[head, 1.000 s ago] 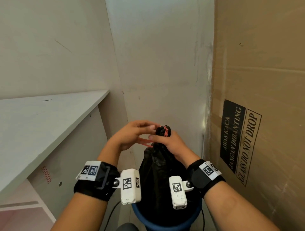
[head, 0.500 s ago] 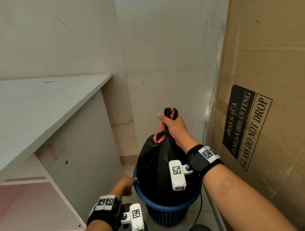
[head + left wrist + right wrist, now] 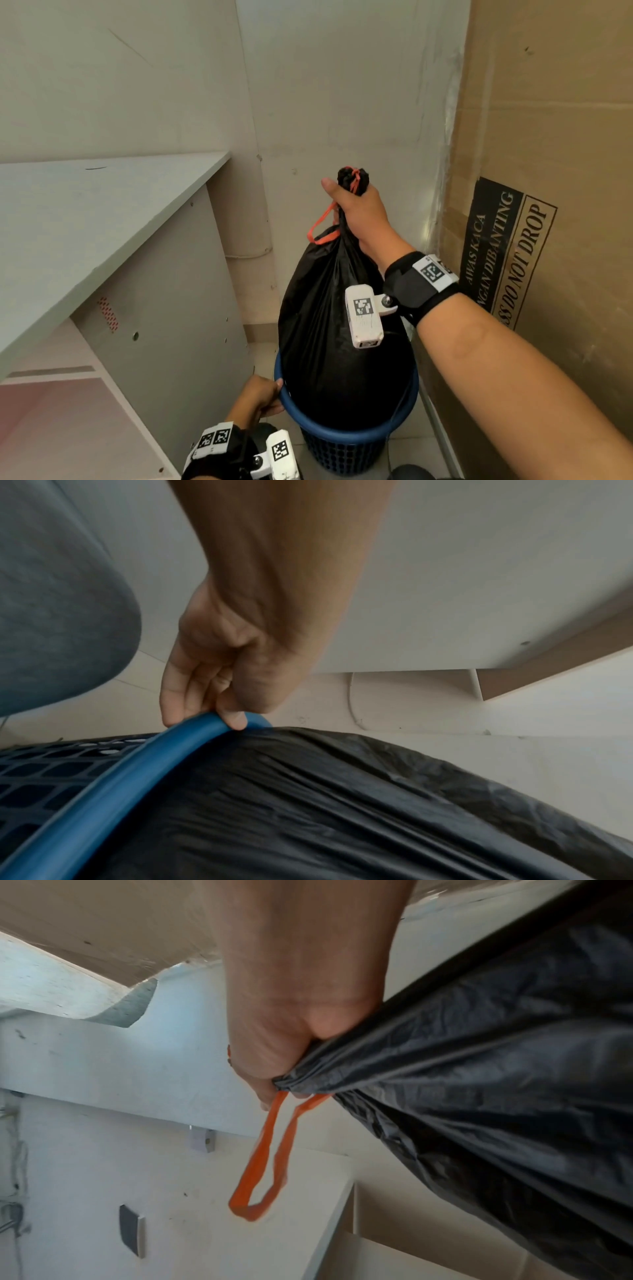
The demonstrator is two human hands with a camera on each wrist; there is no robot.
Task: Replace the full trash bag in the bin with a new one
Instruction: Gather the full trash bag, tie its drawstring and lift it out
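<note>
A full black trash bag [image 3: 329, 329] stands tall out of a blue mesh bin [image 3: 346, 442] on the floor. Its neck is tied with an orange drawstring [image 3: 322, 226], a loop of which hangs free [image 3: 263, 1167]. My right hand [image 3: 356, 212] grips the gathered neck just under the knot, holding the bag [image 3: 496, 1069] up. Down low, my left hand [image 3: 260, 397] grips the bin's blue rim [image 3: 143, 772], thumb on top and fingers underneath. The bag's bottom is hidden inside the bin.
A white desk [image 3: 85, 219] with a side panel stands close on the left. A tall cardboard box [image 3: 548, 171] printed "GLASS DO NOT DROP" fills the right. The wall corner is right behind the bin. A thin cable [image 3: 394, 425] hangs by the bin's right side.
My left hand left the bag's neck, dropped down and took hold of the bin's rim. My right hand has raised the tied bag higher out of the bin.
</note>
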